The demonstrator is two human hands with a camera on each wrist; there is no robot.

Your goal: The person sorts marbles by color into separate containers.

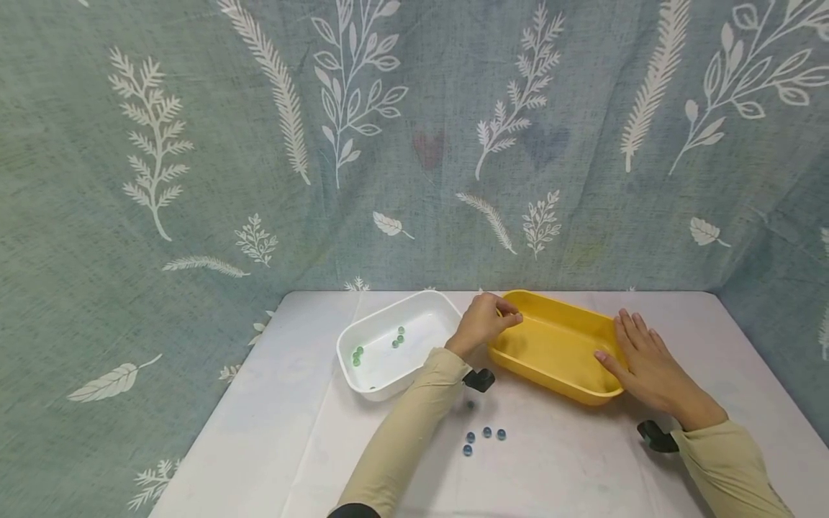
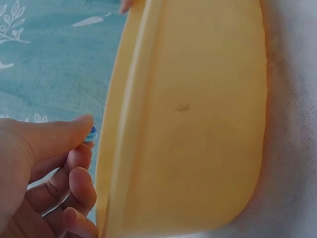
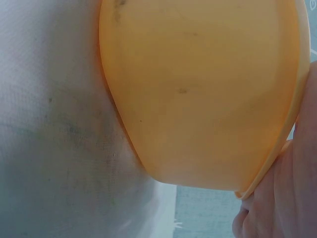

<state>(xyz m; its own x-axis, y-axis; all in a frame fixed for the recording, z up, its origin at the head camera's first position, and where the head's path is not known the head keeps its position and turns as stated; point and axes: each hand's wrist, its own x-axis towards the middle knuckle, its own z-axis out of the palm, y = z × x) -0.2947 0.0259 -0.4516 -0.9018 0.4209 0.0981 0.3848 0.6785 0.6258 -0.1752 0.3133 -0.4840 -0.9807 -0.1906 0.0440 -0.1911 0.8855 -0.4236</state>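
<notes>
Between the thumb and forefinger of my left hand [image 1: 486, 321] is a small blue glass marble [image 2: 91, 134], clearest in the left wrist view. That hand hovers over the left end of a yellow tray [image 1: 557, 345], beside its rim, with the other fingers loosely bent. My right hand [image 1: 654, 367] lies along the tray's right end, fingers straight over the rim and thumb reaching inside. In the right wrist view, the fingers [image 3: 287, 193] lie against the tray's rim. Several blue marbles [image 1: 487, 432] sit on the white cloth in front of the tray.
A white tray [image 1: 382, 392] stands left of the yellow one, behind the left forearm, with several green marbles [image 1: 400, 339] in it. A leaf-patterned curtain [image 1: 401, 144] hangs behind the table [image 1: 259, 446].
</notes>
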